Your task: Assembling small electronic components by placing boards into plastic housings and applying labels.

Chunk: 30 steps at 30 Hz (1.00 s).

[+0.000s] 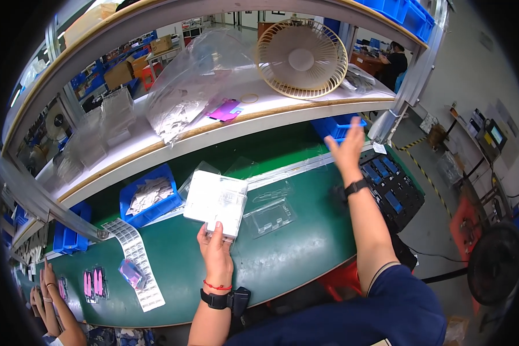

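My left hand (pixel 215 251) grips the near edge of a flat, whitish, square stack (pixel 216 199) over the middle of the green table, thumb on top. Its edges look like clear plastic; I cannot make out its exact kind. Reaching forward to the right, my right hand (pixel 349 149) has its fingers apart and nothing visible in it. Just beyond that hand sits a blue bin (pixel 331 128) under the shelf, partly covered by the fingers. A clear plastic tray (pixel 270 218) lies on the table to the right of the stack.
A blue bin of white pieces (pixel 150 196), a label strip (pixel 134 254) and a pink-and-blue packet (pixel 132 273) lie left. A black tray (pixel 391 187) stands right. Overhead, a shelf (pixel 242 128) bears plastic bags and a round basket (pixel 301 59). Another person's hands (pixel 51 291) rest lower left.
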Tool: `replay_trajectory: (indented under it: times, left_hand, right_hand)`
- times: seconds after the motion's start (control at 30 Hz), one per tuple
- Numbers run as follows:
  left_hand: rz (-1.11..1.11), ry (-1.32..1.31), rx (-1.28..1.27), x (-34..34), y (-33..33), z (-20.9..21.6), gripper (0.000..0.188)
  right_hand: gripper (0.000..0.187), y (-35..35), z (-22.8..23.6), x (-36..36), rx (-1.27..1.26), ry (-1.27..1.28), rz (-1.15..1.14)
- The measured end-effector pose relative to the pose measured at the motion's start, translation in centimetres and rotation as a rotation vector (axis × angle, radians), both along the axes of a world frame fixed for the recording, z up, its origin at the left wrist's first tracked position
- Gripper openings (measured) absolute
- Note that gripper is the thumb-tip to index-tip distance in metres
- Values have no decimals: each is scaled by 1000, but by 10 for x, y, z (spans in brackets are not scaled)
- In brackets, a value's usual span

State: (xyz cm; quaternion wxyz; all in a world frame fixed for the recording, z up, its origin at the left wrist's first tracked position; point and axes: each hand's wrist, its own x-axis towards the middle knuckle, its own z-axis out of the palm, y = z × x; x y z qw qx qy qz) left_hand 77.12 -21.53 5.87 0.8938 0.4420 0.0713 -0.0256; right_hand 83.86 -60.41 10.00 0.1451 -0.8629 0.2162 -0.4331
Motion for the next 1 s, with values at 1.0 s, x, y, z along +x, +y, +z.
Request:
replay_trajectory:
  times: [1.0]
  left_hand:
    - [-43,-316,1436,-50,16,24,92]
  right_hand:
    - [81,164,-25,-124,157,745,583]
